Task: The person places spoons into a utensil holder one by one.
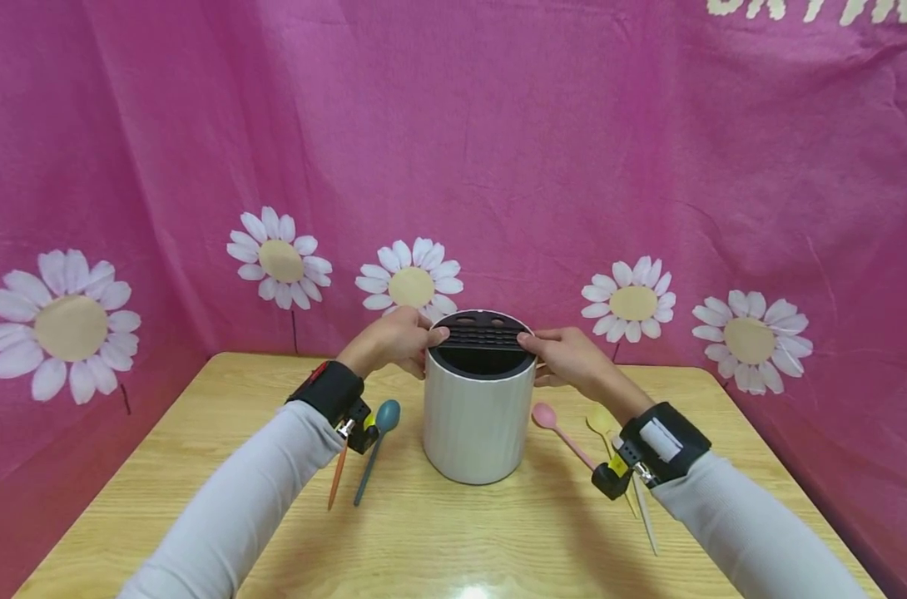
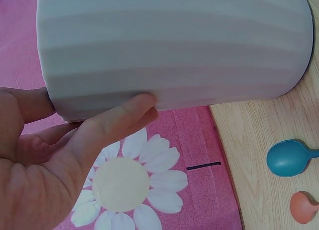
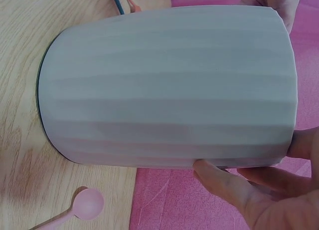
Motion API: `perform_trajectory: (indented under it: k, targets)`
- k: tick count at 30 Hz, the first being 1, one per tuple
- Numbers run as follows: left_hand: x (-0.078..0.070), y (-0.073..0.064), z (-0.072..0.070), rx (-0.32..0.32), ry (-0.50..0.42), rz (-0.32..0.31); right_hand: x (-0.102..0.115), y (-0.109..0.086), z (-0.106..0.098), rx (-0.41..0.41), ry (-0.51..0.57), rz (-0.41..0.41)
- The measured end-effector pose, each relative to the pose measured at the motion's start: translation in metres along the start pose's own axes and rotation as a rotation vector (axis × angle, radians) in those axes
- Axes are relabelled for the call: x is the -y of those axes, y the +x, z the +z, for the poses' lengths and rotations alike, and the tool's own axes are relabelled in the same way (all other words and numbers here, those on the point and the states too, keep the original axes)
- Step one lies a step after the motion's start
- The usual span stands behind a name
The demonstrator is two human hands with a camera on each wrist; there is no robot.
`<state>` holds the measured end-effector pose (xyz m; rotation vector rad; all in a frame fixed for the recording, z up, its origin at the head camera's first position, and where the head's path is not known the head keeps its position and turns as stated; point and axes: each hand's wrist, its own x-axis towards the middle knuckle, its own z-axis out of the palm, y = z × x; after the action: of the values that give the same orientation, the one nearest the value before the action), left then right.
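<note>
A white, ribbed utensil holder (image 1: 474,428) stands upright on the table, a slotted black insert (image 1: 483,331) across the back part of its top and a dark opening in front. My left hand (image 1: 403,337) grips the rim from the left, thumb on the edge of the insert. From the right, my right hand (image 1: 569,358) grips the opposite side the same way. In the left wrist view, fingers (image 2: 119,115) lie along the ribbed wall. Fingers (image 3: 224,182) of the right hand press the wall in its wrist view too.
Left of the holder lie a teal spoon (image 1: 388,414) and an orange utensil (image 1: 338,478), partly behind the wrist camera. On the right are a pink spoon (image 1: 545,416), a yellow utensil (image 1: 599,421) and a pale handle (image 1: 646,520). A pink flowered cloth (image 1: 498,166) hangs behind the table (image 1: 423,549).
</note>
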<state>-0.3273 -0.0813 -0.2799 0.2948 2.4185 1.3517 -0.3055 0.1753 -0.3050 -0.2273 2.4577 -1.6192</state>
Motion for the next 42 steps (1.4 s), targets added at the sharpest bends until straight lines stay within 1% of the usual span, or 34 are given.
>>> perform_trajectory:
  k: [9,20,27,37,42]
  targets:
    - [0.0007,0.0014,0.0009,0.006,-0.005,0.009,-0.0027,-0.0002,0.0002,-0.015,-0.009,0.008]
    - [0.001,0.001,0.0015,-0.001,-0.01,0.018,-0.0013,-0.0006,-0.0013,-0.008,0.01,0.01]
    - [0.002,0.002,0.0018,-0.004,0.01,0.022,-0.0005,-0.0003,-0.0009,-0.005,0.016,0.014]
    - [0.0009,0.0041,0.0015,-0.037,0.053,-0.006,0.0008,-0.0003,-0.0015,-0.005,0.014,0.006]
    - [0.0012,0.0035,0.0011,-0.032,0.056,-0.012,-0.0004,0.0003,-0.0013,-0.006,0.012,0.013]
